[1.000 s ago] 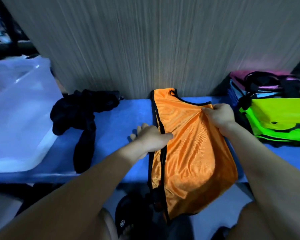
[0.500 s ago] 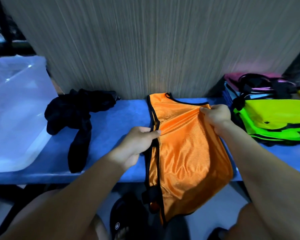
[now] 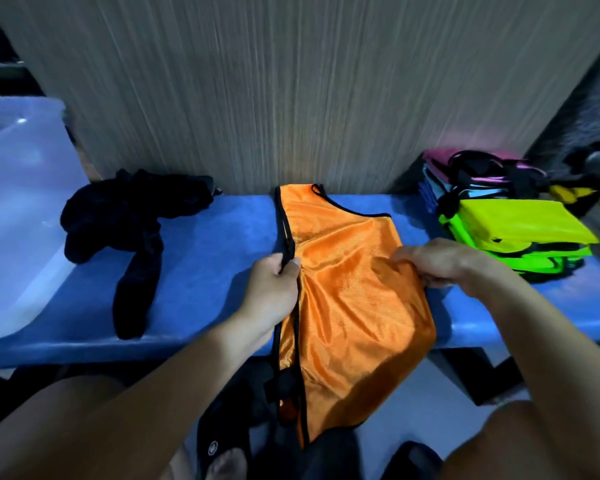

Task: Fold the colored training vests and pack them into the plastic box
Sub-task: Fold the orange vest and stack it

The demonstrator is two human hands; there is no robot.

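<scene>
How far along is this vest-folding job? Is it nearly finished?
Partly, I'd judge. Done: a stack of folded vests sits at the right end of the blue bench. In hand: the orange vest, gripped at its black-trimmed edge by the left hand and at its right side by the right hand, its lower part hanging off the bench. Left: the plastic box on the left shows no vests inside.

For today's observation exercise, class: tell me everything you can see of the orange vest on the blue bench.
The orange vest is shiny mesh-like fabric with black trim along its edges. It lies lengthwise across the blue bench, its top near the wall panel, its lower part hanging over the front edge. It is wrinkled and looks folded in half. The left hand pinches its black left edge; the right hand grips its right side.
</scene>
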